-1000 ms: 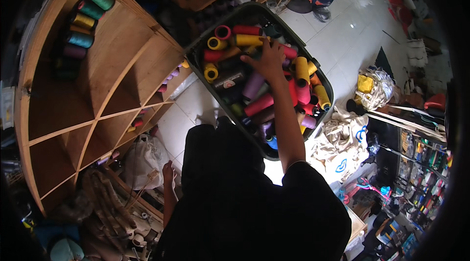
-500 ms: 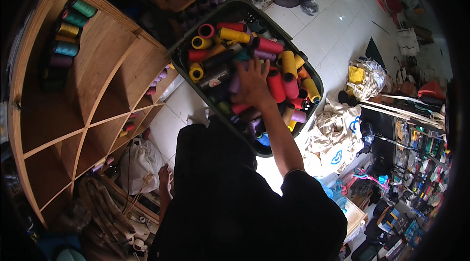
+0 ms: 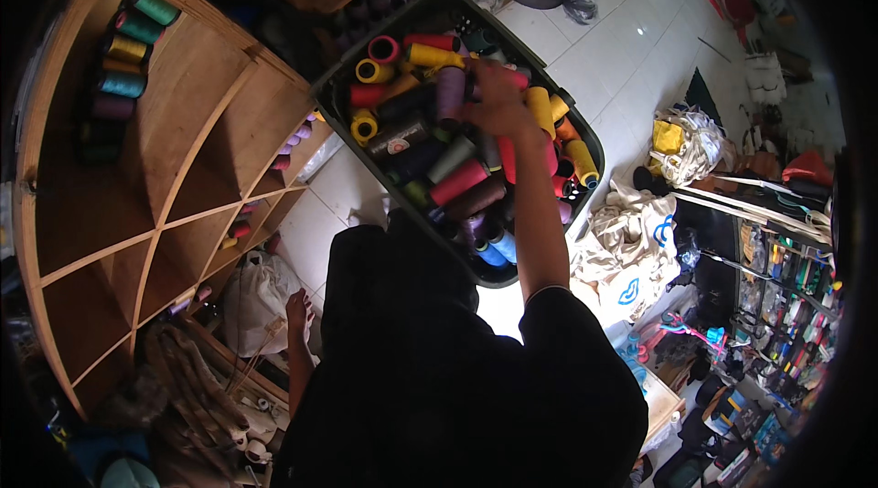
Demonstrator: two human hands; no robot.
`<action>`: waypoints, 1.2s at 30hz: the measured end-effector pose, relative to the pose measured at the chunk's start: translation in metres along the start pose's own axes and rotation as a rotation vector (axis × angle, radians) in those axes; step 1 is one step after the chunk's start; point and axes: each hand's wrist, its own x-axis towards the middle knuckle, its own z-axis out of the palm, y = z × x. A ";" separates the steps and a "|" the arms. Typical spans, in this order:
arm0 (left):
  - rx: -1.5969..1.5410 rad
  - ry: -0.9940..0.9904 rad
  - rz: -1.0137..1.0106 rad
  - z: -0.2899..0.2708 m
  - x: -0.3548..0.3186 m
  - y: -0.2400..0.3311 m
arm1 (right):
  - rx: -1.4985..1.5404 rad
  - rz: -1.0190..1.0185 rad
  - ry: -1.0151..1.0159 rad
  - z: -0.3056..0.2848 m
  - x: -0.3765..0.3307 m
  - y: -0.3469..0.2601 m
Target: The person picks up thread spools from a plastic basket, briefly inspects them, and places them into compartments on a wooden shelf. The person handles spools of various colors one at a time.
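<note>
A dark green crate (image 3: 352,154) is heaped with thread cones in red, yellow, purple, black and other colours. My right hand (image 3: 501,102) reaches over its far middle with the fingers and thumb apart, touching the cones. A purple thread cone (image 3: 450,93) stands out right beside the thumb and fingers; no firm grip on it shows. Under my wrist lies a red cone (image 3: 510,159), partly covered by the forearm. At lower left my left hand (image 3: 298,312) hangs with loosely spread fingers and nothing in it, close to a white plastic bag (image 3: 265,291).
On the left stands a wooden shelf (image 3: 183,154) with compartments, a column of thread cones (image 3: 123,84) in its upper one. Cream cloth bags (image 3: 626,250) are piled right of the crate on the tiled floor (image 3: 613,67). Cluttered racks (image 3: 777,305) line the far right.
My right hand has shifted farther from me and slightly right across the cones. The purple cone now shows more fully, and grey and red cones are uncovered. My left hand has moved slightly.
</note>
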 end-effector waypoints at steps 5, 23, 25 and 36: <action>0.027 -0.040 -0.070 0.004 -0.013 -0.012 | -0.058 0.100 -0.103 -0.011 0.004 0.052; 0.051 -0.066 -0.067 0.008 0.009 -0.017 | -0.418 -0.054 -0.176 0.036 0.063 0.051; 0.042 -0.049 -0.057 0.009 0.003 -0.015 | -0.416 -0.021 -0.170 0.029 0.058 0.042; 0.094 0.120 0.375 -0.003 0.032 -0.022 | 0.590 0.080 0.572 -0.018 -0.023 0.019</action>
